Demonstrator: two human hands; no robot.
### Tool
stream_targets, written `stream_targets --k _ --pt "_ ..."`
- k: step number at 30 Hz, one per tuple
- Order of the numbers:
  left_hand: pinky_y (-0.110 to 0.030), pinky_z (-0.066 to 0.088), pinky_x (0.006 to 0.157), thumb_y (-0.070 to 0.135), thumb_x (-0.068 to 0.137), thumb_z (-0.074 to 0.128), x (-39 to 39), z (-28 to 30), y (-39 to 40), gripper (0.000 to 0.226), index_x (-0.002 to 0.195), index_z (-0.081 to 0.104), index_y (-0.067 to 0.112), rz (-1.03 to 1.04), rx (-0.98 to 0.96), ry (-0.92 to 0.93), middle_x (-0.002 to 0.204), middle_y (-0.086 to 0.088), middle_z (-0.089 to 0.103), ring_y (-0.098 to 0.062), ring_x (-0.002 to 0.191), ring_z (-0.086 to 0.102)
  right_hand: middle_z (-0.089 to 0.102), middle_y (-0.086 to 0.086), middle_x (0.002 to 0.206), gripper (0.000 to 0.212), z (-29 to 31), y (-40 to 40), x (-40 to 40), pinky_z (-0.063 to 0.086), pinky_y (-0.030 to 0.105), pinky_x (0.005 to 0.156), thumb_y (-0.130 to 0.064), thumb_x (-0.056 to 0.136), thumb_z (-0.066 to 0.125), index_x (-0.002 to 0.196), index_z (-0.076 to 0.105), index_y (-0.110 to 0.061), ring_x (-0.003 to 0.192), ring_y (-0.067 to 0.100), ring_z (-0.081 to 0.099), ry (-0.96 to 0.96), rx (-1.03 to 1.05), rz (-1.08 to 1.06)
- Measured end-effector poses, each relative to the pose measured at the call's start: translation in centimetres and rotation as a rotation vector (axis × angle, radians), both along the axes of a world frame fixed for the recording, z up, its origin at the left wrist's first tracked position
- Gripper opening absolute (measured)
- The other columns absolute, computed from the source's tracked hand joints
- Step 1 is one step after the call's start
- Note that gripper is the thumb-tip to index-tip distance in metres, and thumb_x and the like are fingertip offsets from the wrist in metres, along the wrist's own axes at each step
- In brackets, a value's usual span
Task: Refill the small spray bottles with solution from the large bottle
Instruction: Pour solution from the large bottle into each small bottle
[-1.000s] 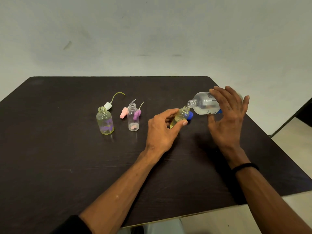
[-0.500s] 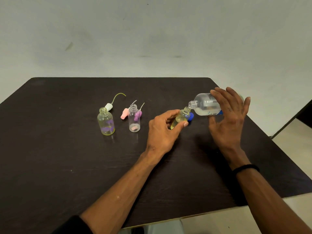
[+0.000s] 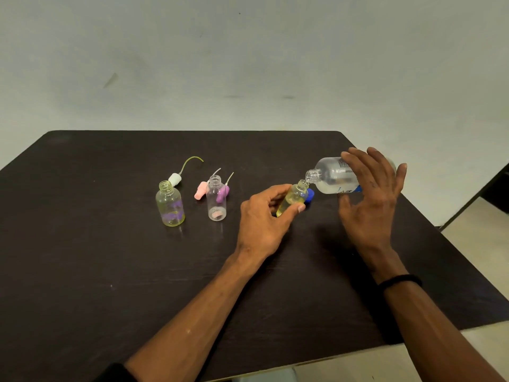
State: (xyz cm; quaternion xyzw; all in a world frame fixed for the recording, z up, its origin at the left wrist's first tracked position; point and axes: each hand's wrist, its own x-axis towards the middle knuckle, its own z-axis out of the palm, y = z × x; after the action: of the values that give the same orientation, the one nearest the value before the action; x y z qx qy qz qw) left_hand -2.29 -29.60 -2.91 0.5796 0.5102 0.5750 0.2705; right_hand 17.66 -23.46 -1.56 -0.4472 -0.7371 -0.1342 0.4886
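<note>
The left hand [image 3: 264,216] holds a small yellowish bottle [image 3: 293,198] between the thumb and the curled fingers. This bottle has no cap and it leans to the right, with its open neck up toward the large bottle [image 3: 332,176]. It contains some yellow liquid in the lower part.

The right hand [image 3: 371,199] grasps the large bottle from above, with the fingers spread over its body and the thumb below it. The large bottle is clear, with a printed label, and it lies almost horizontal above the bench [image 3: 82,271]. Its open mouth points left and down, and it is touching or nearly touching the neck of the small yellowish bottle; I cannot tell which. A black band [image 3: 400,281] sits around the right wrist.

Just behind the small yellowish bottle a blue cap [image 3: 310,194] lies on the bench, partly hidden.

To the left two other small bottles stand upright and open. The yellow-tinted bottle [image 3: 169,204] has purple marks on its side. Just behind it lies a white spray head [image 3: 175,178] with a thin curved tube. The clear bottle [image 3: 216,198] stands near, to the right, with something pink at its bottom. A pink spray head [image 3: 201,190] lies on its left side, and a purple spray head [image 3: 222,193] is seen at its right side.
</note>
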Motion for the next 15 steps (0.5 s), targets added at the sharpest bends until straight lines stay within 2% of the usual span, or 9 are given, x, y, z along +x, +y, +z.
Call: stream_targets --k 15 --pt "-0.019 0.056 0.094 0.022 0.086 0.084 -0.03 -0.04 0.15 0.041 0.126 0.074 0.022 0.004 0.011 0.016 0.114 0.015 0.077 0.006 0.106 0.069 0.055 0.005 0.154 0.081 0.08 0.00 -0.10 0.005 0.071 0.126 0.013 0.073 0.075 0.146 0.058 -0.016 0.153 0.028 0.037 0.003 -0.002 -0.004"
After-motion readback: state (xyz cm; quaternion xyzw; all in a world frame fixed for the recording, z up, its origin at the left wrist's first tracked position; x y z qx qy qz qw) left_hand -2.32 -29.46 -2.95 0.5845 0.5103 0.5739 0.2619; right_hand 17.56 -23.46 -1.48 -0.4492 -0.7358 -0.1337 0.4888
